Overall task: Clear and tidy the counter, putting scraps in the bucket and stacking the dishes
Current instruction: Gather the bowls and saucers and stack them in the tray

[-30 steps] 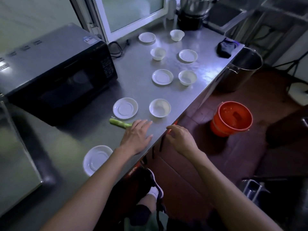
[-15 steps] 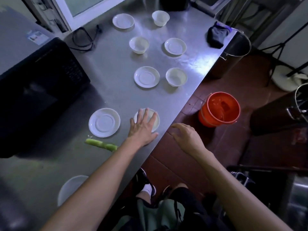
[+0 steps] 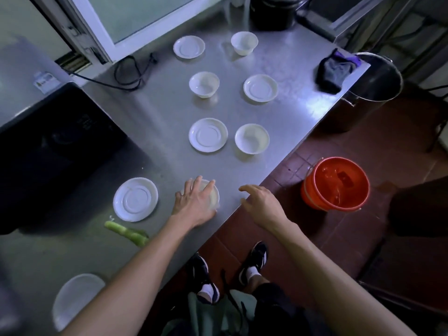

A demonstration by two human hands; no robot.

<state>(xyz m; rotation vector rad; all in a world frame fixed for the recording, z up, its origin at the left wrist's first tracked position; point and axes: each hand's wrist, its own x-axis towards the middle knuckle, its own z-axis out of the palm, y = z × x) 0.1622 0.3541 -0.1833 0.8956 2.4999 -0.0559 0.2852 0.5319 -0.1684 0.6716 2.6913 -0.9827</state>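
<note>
My left hand (image 3: 194, 202) lies over a small white bowl (image 3: 215, 198) near the front edge of the steel counter (image 3: 286, 117), its fingers curling over the far rim. Beside it, my right hand (image 3: 261, 204) hovers over the counter edge, fingers loosely bent and holding nothing. A green vegetable stalk (image 3: 128, 232) lies left of my left forearm. White saucers (image 3: 135, 199) (image 3: 208, 135) and bowls (image 3: 252, 138) (image 3: 204, 84) are spread across the counter. An orange bucket (image 3: 308, 192) stands on the floor to the right.
A black microwave (image 3: 60, 146) fills the left side, with a cable (image 3: 128, 76) behind it. A dark cloth (image 3: 335, 70) lies at the far right corner, above a tall steel pot (image 3: 378, 76) on the floor. Another saucer (image 3: 77, 299) sits near left.
My left hand moved from the green stalk forward onto the nearest bowl, and its fingers now curl over the rim. My right hand shifted slightly forward along the counter edge.
</note>
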